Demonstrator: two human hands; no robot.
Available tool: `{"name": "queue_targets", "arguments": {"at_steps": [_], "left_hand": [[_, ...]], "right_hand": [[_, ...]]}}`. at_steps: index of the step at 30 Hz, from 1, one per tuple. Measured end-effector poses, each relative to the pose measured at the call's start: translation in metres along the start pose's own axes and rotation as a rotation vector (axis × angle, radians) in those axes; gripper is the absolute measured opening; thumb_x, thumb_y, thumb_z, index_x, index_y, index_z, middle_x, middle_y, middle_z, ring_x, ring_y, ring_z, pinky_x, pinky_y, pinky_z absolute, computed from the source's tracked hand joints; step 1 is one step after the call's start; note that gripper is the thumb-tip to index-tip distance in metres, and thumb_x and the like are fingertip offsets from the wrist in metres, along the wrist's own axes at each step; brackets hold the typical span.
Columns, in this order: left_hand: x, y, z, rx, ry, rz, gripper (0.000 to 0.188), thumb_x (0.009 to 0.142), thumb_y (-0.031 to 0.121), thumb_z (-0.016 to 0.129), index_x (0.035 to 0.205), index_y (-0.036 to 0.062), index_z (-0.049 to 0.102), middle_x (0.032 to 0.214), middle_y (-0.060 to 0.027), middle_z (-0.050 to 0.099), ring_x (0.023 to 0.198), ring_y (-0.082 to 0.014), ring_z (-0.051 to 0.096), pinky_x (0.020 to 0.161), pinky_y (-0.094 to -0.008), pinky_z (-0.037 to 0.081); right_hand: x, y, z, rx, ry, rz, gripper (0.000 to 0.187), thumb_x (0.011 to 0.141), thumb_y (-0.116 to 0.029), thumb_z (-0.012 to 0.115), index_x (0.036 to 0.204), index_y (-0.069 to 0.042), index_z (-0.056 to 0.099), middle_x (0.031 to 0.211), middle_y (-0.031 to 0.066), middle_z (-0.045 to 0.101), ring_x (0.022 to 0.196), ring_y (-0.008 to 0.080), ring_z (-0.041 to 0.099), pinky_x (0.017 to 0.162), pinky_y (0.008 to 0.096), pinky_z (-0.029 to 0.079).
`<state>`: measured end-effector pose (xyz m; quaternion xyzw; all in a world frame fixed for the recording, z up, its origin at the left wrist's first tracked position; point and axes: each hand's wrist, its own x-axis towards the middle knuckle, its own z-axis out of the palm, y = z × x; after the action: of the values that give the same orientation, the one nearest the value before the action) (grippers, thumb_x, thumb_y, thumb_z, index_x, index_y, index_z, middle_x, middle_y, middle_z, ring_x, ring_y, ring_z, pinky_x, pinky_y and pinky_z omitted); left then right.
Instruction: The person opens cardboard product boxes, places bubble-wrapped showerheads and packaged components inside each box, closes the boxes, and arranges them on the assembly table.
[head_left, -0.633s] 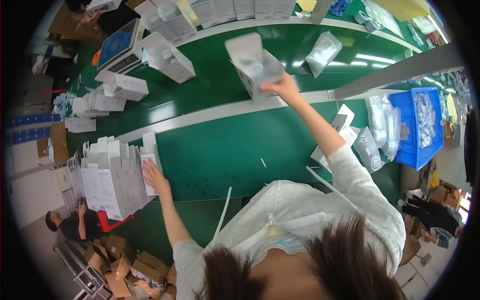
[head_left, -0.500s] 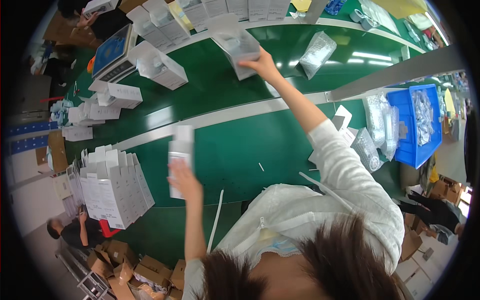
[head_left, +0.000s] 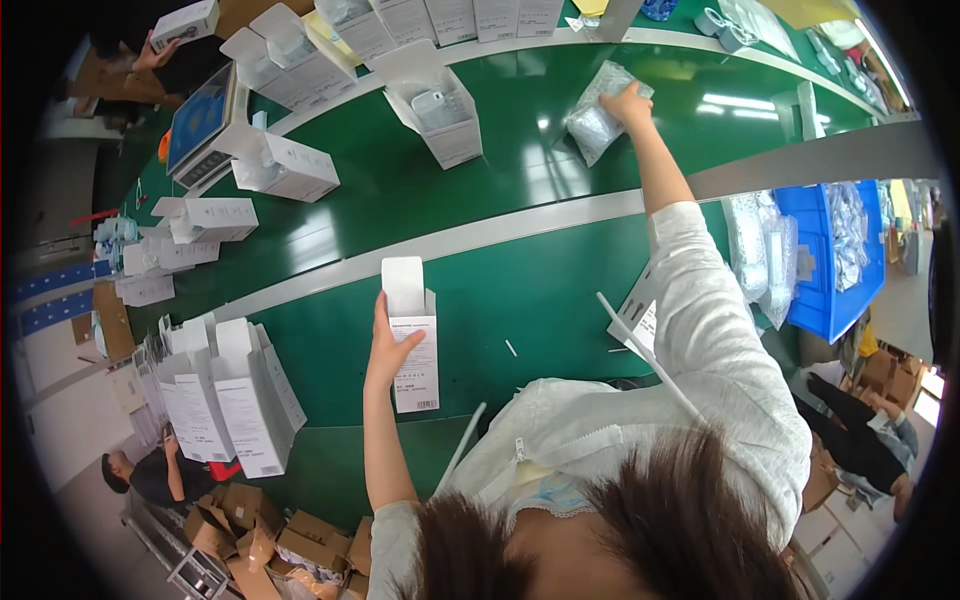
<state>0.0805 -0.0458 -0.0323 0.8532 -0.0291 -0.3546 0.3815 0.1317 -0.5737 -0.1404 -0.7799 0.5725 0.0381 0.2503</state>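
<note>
My left hand point(head_left: 390, 345) grips a tall white carton point(head_left: 416, 372) with its top flap up, its thumb across the front, upright on the near green surface. Farther off to the right, my right hand point(head_left: 627, 102) has its fingers closed on a bubble-wrap packet point(head_left: 592, 128) lying on the far green strip. What the wrap holds cannot be made out. Left of that packet stands an open white carton point(head_left: 457, 138) with a clear-wrapped item showing in its mouth; neither hand touches it.
Several open white cartons point(head_left: 235, 395) stand packed at the left, with more filled cartons point(head_left: 290, 165) along the far strip. A metal rail point(head_left: 520, 222) divides the two surfaces. At right are bubble-wrap packets point(head_left: 748, 255) and a blue crate point(head_left: 822, 285). Other people work nearby.
My right hand has let go of the open carton on the far strip and moved right onto the bubble-wrap packet. My left hand has brought its carton a little to the right.
</note>
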Motion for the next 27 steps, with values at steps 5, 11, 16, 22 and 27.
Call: {"name": "queue_targets", "arguments": {"at_steps": [5, 11, 16, 22, 27], "left_hand": [[-0.015, 0.076, 0.036, 0.007, 0.107, 0.389, 0.088, 0.058, 0.011, 0.075, 0.13, 0.0066, 0.026, 0.13, -0.0187, 0.028, 0.121, -0.033, 0.031, 0.099, -0.0383, 0.029], [-0.026, 0.129, 0.099, 0.078, 0.093, 0.455, 0.077, 0.054, 0.01, 0.078, 0.118, 0.0069, 0.035, 0.129, -0.0192, 0.03, 0.119, -0.0344, 0.033, 0.097, -0.039, 0.031], [-0.04, 0.142, 0.133, -0.058, 0.251, 0.531, 0.071, 0.054, 0.008, 0.079, 0.11, 0.0078, 0.034, 0.127, -0.021, 0.033, 0.118, -0.0361, 0.035, 0.096, -0.0409, 0.032], [-0.051, 0.149, 0.169, 0.073, 0.287, 0.606, 0.072, 0.055, 0.007, 0.08, 0.108, 0.0074, 0.031, 0.127, -0.0242, 0.034, 0.118, -0.0376, 0.036, 0.095, -0.0422, 0.032], [-0.049, 0.165, 0.198, 0.062, 0.396, 0.753, 0.072, 0.055, 0.011, 0.081, 0.107, 0.005, 0.03, 0.115, -0.0207, 0.037, 0.108, -0.0329, 0.041, 0.091, -0.04, 0.035]], "right_hand": [[-0.035, 0.009, -0.005, 0.818, -0.298, -0.367, 0.08, 0.072, -0.018, 0.059, 0.136, -0.011, 0.012, 0.121, 0.0203, 0.041, 0.102, 0.0296, 0.05, 0.085, 0.0384, 0.044], [-0.21, -0.011, -0.121, 1.799, -0.791, -0.22, 0.057, 0.072, 0.0, 0.054, 0.121, -0.008, 0.025, 0.106, 0.0117, 0.046, 0.094, 0.0204, 0.049, 0.08, 0.034, 0.045], [-0.254, 0.003, -0.108, 1.795, -0.353, -0.184, 0.059, 0.072, -0.002, 0.056, 0.12, -0.009, 0.023, 0.108, 0.011, 0.043, 0.097, 0.0215, 0.048, 0.08, 0.0342, 0.045], [-0.264, 0.05, -0.108, 1.005, 0.391, -0.66, 0.057, 0.069, -0.004, 0.061, 0.118, -0.007, 0.032, 0.11, 0.0145, 0.042, 0.097, 0.0248, 0.047, 0.081, 0.0315, 0.042], [-0.275, 0.082, -0.139, 0.719, 0.122, -0.936, 0.044, 0.072, -0.01, 0.063, 0.112, -0.008, 0.046, 0.114, 0.0167, 0.041, 0.104, 0.0309, 0.045, 0.085, 0.0341, 0.04]]}}
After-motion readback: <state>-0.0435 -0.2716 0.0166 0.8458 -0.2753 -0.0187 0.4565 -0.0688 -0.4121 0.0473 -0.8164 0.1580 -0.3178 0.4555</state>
